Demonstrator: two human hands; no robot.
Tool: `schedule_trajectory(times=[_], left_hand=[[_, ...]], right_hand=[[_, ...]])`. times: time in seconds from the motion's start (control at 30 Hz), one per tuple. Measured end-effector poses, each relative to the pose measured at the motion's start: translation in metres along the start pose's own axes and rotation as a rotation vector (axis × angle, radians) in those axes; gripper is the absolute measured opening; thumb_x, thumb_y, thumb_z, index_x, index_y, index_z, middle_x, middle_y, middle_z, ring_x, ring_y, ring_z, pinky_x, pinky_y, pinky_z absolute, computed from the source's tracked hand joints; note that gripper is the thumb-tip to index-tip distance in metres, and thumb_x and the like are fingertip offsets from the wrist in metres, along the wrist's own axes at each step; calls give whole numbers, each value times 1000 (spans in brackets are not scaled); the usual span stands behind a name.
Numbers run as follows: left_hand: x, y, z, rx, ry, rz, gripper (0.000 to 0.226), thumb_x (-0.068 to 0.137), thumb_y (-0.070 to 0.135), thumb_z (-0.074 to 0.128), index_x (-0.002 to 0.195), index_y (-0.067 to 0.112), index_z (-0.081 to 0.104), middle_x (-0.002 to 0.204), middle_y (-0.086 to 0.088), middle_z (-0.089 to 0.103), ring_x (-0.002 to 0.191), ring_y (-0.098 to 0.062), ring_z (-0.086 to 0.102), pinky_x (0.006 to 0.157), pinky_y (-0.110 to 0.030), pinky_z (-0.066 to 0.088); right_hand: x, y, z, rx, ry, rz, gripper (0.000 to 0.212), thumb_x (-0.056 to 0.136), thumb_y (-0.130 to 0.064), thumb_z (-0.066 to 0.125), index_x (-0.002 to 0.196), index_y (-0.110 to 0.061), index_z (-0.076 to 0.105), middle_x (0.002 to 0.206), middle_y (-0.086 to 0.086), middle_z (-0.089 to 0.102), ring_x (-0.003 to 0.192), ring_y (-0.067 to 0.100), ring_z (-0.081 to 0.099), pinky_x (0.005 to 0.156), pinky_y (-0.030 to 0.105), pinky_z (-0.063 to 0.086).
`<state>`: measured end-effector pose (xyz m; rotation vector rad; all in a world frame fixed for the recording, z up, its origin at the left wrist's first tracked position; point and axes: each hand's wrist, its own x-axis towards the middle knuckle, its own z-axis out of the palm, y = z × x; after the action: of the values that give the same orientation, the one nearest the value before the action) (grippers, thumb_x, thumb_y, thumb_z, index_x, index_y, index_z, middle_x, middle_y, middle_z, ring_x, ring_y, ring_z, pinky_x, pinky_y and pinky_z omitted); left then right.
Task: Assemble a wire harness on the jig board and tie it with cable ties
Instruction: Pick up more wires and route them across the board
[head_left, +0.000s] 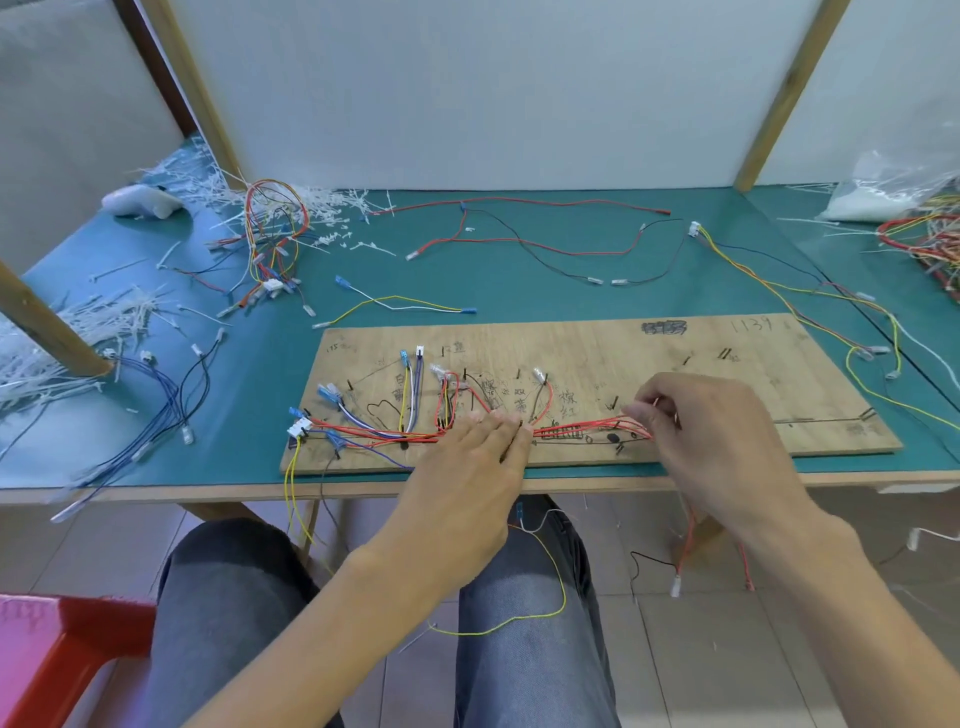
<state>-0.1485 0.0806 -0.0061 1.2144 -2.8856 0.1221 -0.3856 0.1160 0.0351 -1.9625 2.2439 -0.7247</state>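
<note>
A red bin (88, 639) sits below the green-topped table (519, 291), by tiled floor (701, 649).

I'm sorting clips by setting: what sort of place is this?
Probably a wire-harness assembly bench: a jig board with red wires routed across it, loose wires on the green mat, heaps of white cable-tie offcuts.

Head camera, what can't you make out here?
Head view:
- Where the red wires run under the left hand: covered by its fingers.
- Their run inside the right hand: hidden by curled fingers.
- Handwriting on the jig board: blurred, too small.
- The wire pile: cut off at right edge.
</note>
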Motion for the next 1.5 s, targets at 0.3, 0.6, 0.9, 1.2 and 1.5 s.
schedule_trajectory(times=[0.3,0.6,0.9,1.2,1.5], left_hand=[[2,6,-1,-76,29,-69,74,99,18,47,165,11,14,172,-10,18,160,-23,12,127,-35,-9],[4,3,-4,-115,50,-62,69,99,19,46,164,13,23,171,-6,25,159,-20,18,128,-34,-4],[5,2,-9,-87,55,-48,65,96,20,49,159,9,34,166,-10,37,155,-24,30,129,-39,7],[-5,-7,-14,-221,92,-58,68,91,13,50,157,19,37,160,-3,46,148,-20,38,128,-35,13],[7,-31,-23,-547,240,-203,32,98,11,50,126,20,62,125,3,69,115,-20,62,99,-39,50]], right_hand=[[4,7,18,-111,-34,-51,9,98,-22,72,93,-15,75,91,0,59,83,32,62,72,45,53],[-35,7,10,-340,-179,-76,17,97,-16,58,95,-25,72,89,-6,52,78,27,62,59,41,49],[-26,-42,18,-150,156,-154,9,91,-27,74,84,-20,75,85,-3,59,93,26,51,67,37,49],[-9,-43,87,153,221,-73,3,91,-12,79,89,-10,78,92,4,68,92,32,58,79,34,40],[-16,-36,97,359,391,-4,12,86,-15,86,94,-12,77,92,-1,70,90,22,65,84,31,49]])
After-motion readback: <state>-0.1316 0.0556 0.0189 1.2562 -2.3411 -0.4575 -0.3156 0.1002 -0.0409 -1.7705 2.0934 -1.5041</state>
